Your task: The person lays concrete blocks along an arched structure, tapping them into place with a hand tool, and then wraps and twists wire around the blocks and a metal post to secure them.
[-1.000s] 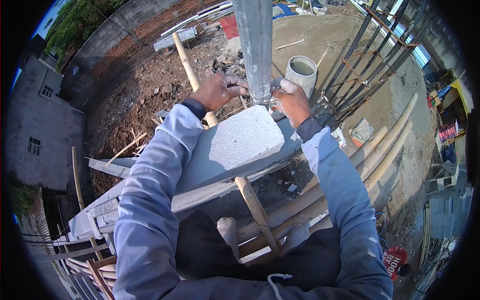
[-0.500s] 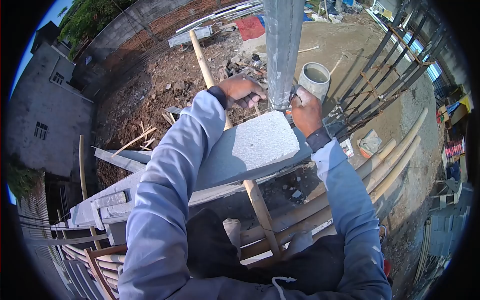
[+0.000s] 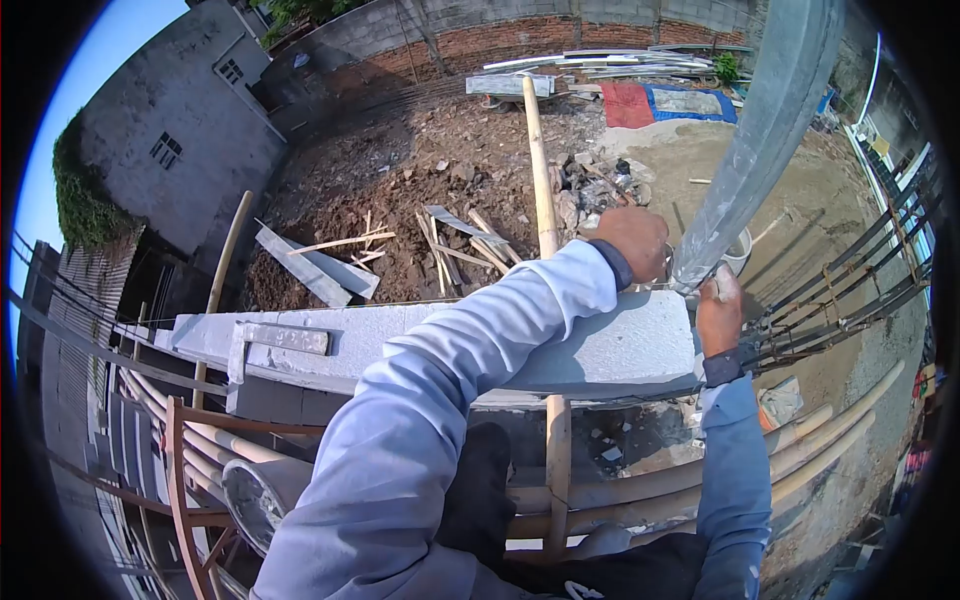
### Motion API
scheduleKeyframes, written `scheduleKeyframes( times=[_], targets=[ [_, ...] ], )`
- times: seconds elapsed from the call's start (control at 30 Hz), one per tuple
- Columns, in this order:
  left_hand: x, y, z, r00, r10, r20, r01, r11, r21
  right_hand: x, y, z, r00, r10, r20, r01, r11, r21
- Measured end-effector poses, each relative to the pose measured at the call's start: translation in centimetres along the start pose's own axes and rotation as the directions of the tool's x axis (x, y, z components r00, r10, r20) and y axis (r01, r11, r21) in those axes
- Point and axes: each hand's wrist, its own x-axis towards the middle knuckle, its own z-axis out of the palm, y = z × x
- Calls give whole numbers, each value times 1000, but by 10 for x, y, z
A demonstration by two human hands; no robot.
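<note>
Both hands are at the foot of a grey metal post (image 3: pixel 757 140), beyond the end of a white block wall (image 3: pixel 630 345). My left hand (image 3: pixel 635 242) is closed just left of the post, its fingertips turned away; what it holds, if anything, is hidden. On the post's right side my right hand (image 3: pixel 720 310) is closed, thumb up, against the lower end; what lies in its grip is too small to make out. A thin line runs along the wall's far edge towards the hands. A flat, L-shaped metal tool (image 3: pixel 288 338) rests on the wall's left part.
Bamboo poles (image 3: pixel 690 490) run below the wall, and one upright pole (image 3: pixel 540 170) stands beyond it. Tied rebar (image 3: pixel 850 290) rises at the right. A round bucket (image 3: pixel 255 500) is at the lower left. Loose planks (image 3: pixel 315 270) lie on the soil.
The view has turned towards the left, so the post leans and the wall looks level. The L-shaped tool shows fully. Both hands remain by the post's foot, the left one now knuckles up.
</note>
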Motion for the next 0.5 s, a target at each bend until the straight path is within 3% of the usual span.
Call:
scheduleKeyframes(
  times=[0.1,0.3,0.33,0.4,0.43,0.47,0.5],
  targets=[
    [7,4,2,997,-68,41,69,997,-35,-5,25,11,984,-141,-107,118,973,-199],
    [34,-14,35,940,-298,165,336,893,-299,-6,13,10,998,2,-57,-11,987,-163],
    [39,-21,44,971,-112,213,151,972,-178,-6,21,14,996,-21,-84,5,984,-178],
    [43,-31,47,901,237,362,-265,964,29,-6,26,16,994,-46,-104,27,983,-181],
    [40,-30,44,923,86,374,7,971,-240,-6,26,15,994,-45,-96,28,985,-170],
    [37,-29,41,903,-56,426,276,835,-476,-7,25,14,995,-44,-88,29,987,-159],
    [32,-25,34,844,-169,509,503,577,-643,-7,24,14,995,-42,-88,26,984,-177]
  ],
)
